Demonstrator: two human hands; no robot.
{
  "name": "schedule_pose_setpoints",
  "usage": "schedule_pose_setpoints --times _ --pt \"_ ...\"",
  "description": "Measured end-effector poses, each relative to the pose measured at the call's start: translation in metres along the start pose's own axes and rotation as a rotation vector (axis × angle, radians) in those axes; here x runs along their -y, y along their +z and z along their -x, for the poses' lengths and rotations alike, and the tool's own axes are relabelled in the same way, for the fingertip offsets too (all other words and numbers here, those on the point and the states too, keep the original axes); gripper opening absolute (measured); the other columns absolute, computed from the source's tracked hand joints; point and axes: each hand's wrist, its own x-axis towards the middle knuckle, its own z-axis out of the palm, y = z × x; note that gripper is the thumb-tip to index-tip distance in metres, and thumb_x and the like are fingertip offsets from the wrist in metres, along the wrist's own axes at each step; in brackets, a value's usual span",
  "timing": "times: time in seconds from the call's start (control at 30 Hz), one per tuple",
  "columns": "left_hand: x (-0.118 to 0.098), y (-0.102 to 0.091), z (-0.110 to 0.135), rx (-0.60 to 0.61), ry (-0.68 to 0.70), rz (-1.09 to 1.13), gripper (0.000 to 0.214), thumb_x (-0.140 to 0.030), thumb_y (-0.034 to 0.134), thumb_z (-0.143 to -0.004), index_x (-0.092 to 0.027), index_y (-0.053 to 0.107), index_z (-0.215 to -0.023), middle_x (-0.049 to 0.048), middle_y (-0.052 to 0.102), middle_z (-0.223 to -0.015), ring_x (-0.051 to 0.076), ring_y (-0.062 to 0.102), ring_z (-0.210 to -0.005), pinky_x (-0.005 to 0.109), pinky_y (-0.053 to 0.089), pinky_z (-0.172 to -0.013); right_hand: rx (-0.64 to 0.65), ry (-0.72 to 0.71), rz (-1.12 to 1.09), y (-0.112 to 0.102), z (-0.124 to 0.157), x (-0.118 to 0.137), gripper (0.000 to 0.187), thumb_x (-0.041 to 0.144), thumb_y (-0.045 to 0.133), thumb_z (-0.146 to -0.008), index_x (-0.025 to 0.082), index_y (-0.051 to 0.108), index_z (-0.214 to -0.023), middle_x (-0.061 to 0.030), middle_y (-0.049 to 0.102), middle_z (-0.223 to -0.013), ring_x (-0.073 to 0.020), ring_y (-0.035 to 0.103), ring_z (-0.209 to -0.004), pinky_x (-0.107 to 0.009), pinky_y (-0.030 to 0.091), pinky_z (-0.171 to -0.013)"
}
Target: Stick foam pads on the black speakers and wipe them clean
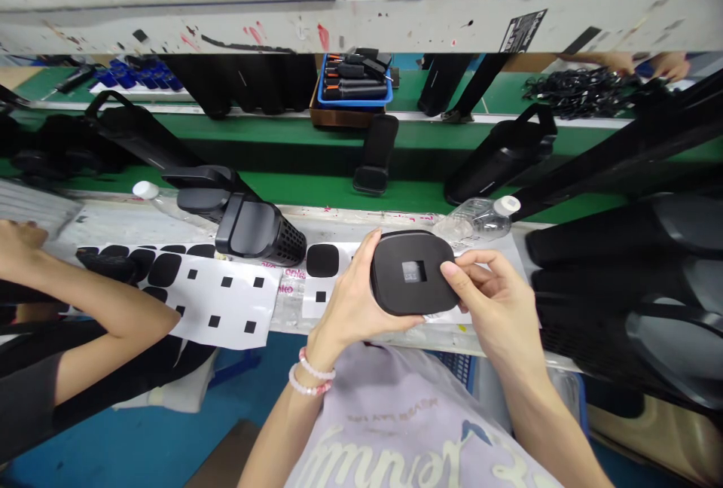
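Green conveyor (395, 190) behind; left hand (353, 300) and right hand (491, 303) hold square-windowed black cap (395, 281).

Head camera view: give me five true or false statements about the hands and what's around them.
1. The left hand and right hand hold a black rounded square part with a small square window in it. True.
2. The beaded bracelets are on the right wrist. False: they are on the left wrist.
3. A clear plastic bottle with a white cap lies just beyond the part. True.
4. The belt beyond the hands is red. False: it is green.
5. No one else's arm shows. False: a co-worker's arm reaches in from the left.
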Motion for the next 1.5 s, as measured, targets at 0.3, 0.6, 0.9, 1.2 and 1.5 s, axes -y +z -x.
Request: schedule_pose_setpoints --times 0.3,0.6,0.9,1.2,1.5 --pt "0.002 0.001 0.0 -0.011 0.011 -0.007 0.127 -0.039 0.09 -0.048 -0.024 0.015 -0.15 0.0146 0.036 -0.155 0.032 0.044 -0.137 0.049 0.045 -0.109 -0.016 -0.01 0.034 0.001 -0.001 0.001 0.028 0.039 0.077 -0.074 0.02 0.057 -0.08 0.0047 0.058 -0.056 -0.0062 0.043 -0.048 -0.017 0.03 -0.042" --pt "0.004 0.003 0.001 -0.019 0.025 -0.003 0.129 -0.04 0.089 -0.05 -0.026 0.01 -0.15 0.0155 0.039 -0.152 0.032 0.048 -0.134 0.051 0.048 -0.105 -0.014 -0.029 0.084 0.003 -0.001 0.004 0.027 0.04 0.075 -0.075 0.021 0.056 -0.079 0.0048 0.057 -0.054 -0.0066 0.04 -0.047 -0.019 0.028 -0.042" --pt "0.013 0.005 0.002 -0.076 0.213 -0.13 0.125 -0.043 0.089 -0.054 -0.028 0.012 -0.151 0.0153 0.03 -0.157 0.034 0.031 -0.145 0.051 0.042 -0.112 -0.06 -0.058 0.154 0.005 -0.001 -0.002 0.022 0.039 0.072 -0.078 0.023 0.058 -0.084 0.0033 0.061 -0.063 -0.0098 0.049 -0.053 -0.022 0.038 -0.05" --pt "0.009 0.003 0.004 -0.073 0.255 -0.149 0.113 -0.041 0.087 -0.059 -0.029 0.022 -0.15 0.0141 0.029 -0.156 0.033 0.036 -0.142 0.048 0.046 -0.109 -0.03 -0.153 0.446 0.011 0.0 0.003 0.018 0.04 0.061 -0.086 0.023 0.054 -0.084 0.0045 0.054 -0.058 -0.0118 0.049 -0.05 -0.024 0.036 -0.048" --pt "0.002 0.002 0.003 -0.098 0.206 -0.164 0.11 -0.036 0.087 -0.057 -0.026 0.026 -0.148 0.0134 0.034 -0.154 0.032 0.043 -0.138 0.045 0.049 -0.106 -0.243 -0.356 1.254 -0.025 -0.021 0.025 0.049 0.066 0.056 -0.083 0.02 0.063 -0.097 -0.0046 0.055 -0.052 -0.0237 0.054 -0.051 -0.032 0.033 -0.052"
